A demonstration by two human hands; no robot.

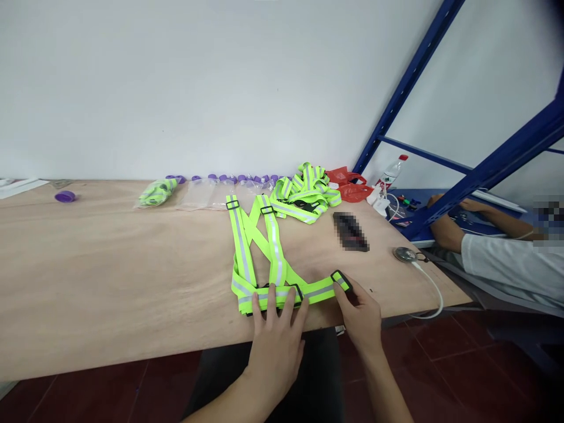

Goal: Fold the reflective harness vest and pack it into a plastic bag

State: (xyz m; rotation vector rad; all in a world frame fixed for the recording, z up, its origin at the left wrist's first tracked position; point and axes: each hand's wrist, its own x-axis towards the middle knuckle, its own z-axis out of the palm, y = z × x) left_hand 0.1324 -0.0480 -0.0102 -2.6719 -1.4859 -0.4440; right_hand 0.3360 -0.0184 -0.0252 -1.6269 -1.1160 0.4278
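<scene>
- Vest (259,252) lies flat near the front edge of the surface (110,276), shoulder straps running away from you and crossing partway up; keep it flat as you work
- Your left hand (275,341) is spread wide, fingers pressing the waist band down beside a black slider; hold that pressure so the band cannot creep
- Your right hand (361,314) pinches the band's free end at the black buckle (341,281), fingers narrow on it; pull level along the edge, not upward, so the band stays untwisted
- Watch the silver stripe: it should face up along the whole band
- Spare vests (306,191) sit bunched at the back, well apart; leave them there
- Another person's arm (445,232) rests to your right, so keep the strap end on your side
</scene>
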